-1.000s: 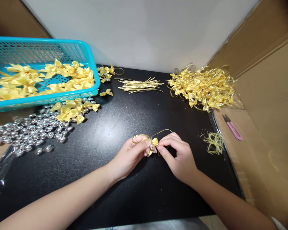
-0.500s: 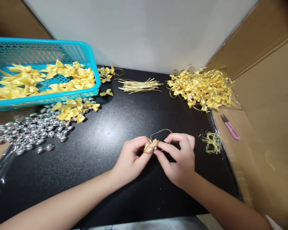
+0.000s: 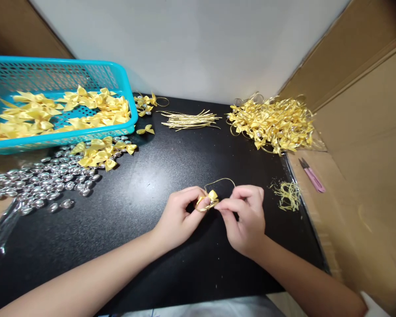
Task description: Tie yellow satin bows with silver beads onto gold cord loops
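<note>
Near the middle of the black table, my left hand [image 3: 181,215] pinches a yellow ribbon bow [image 3: 212,197] between thumb and forefinger. A thin gold cord [image 3: 220,179] rises from the bow and arcs over to my right hand [image 3: 247,218]. The right thumb and forefinger are pinched together on a gold strand at the bow's right side, and the curled fingers behind them meet the arc's far end. My fingers cover part of the bow and of the strand.
At left, a turquoise basket [image 3: 133,101] holds yellow bows, with silver beads [image 3: 49,180] before it. Gold cords [image 3: 189,119] lie at the back, beside a heap of finished-looking bows [image 3: 273,125]. Cord scraps [image 3: 288,196] and pink-handled snips [image 3: 313,176] lie at right.
My right fingers have closed into a pinch and drawn slightly away from the bow. The bow has turned in my left hand, so more of its yellow ribbon shows.
</note>
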Demonstrator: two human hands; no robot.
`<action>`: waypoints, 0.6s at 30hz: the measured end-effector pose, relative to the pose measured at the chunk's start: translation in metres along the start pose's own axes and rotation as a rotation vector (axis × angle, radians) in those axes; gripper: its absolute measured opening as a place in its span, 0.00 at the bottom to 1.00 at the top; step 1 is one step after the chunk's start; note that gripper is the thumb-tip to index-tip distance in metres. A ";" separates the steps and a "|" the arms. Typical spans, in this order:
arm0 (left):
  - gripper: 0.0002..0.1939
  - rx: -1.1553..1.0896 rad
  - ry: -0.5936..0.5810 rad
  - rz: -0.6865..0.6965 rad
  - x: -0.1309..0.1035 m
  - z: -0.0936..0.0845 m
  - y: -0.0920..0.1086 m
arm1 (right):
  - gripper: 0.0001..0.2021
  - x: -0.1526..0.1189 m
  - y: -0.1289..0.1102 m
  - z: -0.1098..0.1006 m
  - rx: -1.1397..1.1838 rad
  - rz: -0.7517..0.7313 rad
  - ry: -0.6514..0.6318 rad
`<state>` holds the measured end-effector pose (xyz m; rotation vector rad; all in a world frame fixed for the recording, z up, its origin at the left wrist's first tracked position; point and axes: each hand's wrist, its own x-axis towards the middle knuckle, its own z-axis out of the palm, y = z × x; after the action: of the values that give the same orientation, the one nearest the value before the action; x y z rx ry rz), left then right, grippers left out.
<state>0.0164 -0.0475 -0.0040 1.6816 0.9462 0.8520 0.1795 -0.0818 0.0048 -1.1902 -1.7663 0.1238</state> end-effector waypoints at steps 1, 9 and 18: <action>0.14 -0.033 0.015 -0.043 0.001 0.000 0.000 | 0.09 -0.001 0.001 -0.001 0.068 -0.010 0.004; 0.17 -0.164 0.077 -0.219 0.006 -0.005 -0.002 | 0.08 -0.001 0.002 -0.012 0.805 0.235 -0.206; 0.18 -0.049 0.135 -0.222 0.015 -0.018 -0.010 | 0.01 0.024 0.016 -0.057 1.480 0.632 -0.434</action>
<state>0.0051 -0.0248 -0.0071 1.4592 1.1709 0.8387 0.2316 -0.0782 0.0423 -0.4971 -0.9948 1.7969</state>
